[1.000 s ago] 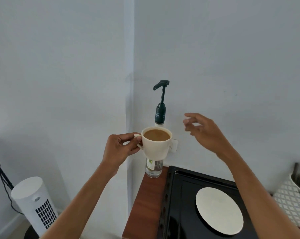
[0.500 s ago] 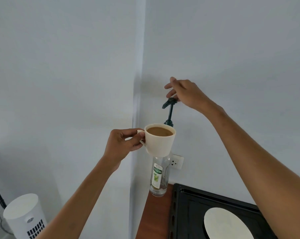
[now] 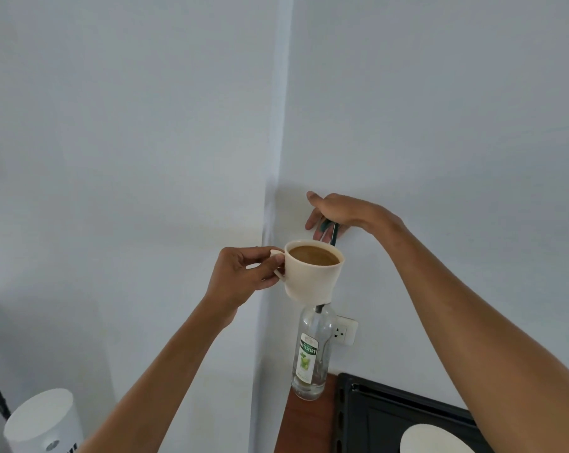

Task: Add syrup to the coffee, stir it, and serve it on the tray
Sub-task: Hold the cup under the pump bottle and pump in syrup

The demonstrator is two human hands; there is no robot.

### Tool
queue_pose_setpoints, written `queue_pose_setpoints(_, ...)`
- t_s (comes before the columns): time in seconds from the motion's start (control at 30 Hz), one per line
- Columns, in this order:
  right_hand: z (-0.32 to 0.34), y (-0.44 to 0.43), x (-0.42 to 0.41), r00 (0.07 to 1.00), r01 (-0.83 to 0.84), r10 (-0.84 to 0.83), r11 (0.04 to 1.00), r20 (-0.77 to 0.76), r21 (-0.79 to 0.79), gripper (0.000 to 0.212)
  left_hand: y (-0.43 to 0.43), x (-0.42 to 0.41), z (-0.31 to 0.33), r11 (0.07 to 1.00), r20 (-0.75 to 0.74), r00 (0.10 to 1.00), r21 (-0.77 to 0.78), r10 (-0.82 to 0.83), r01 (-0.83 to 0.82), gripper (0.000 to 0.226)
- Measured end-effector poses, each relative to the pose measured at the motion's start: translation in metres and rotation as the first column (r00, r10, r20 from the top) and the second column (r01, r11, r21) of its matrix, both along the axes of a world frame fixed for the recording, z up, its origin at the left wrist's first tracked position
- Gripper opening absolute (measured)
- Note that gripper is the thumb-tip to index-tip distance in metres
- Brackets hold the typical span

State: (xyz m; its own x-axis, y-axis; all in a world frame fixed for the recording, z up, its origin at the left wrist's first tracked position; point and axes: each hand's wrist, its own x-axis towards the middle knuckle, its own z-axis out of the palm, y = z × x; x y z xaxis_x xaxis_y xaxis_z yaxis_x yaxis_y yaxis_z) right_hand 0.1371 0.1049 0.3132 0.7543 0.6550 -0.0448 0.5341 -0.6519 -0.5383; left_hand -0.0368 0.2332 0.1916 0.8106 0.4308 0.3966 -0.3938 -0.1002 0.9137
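The left hand pinches the cup handle; the right hand lies curled over the pump. Keep the cup level under the right hand's spout, then press straight down, slowly.

Both forearms are bare, no sleeves or jewellery visible.

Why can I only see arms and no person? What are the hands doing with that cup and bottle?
The camera sits on the person's head, looking down, so you see only their arms. The left hand holds a cream cup of coffee by its handle, up in the air. The right hand rests on the dark pump atop the syrup bottle, just above the cup. The bottle stands on a brown table, beside a black tray with a white plate.
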Motion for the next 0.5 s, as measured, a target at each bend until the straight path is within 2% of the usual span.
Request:
queue_pose_setpoints(0.3, -0.002, -0.004, 0.008, 0.995, -0.094, 0.094, 0.996, 0.027, 0.002, 0.073, 0.000, 0.002, 0.008, 1.000, -0.008, 1.000, 0.013, -0.013, 0.013, 0.020)
queue_pose_setpoints(0.5, 0.000, -0.010, 0.009, 0.987, -0.160, 0.160, 0.987, -0.025, 0.017, 0.069, -0.001, 0.003, 0.006, 0.999, 0.004, 0.999, -0.011, -0.032, 0.032, 0.017)
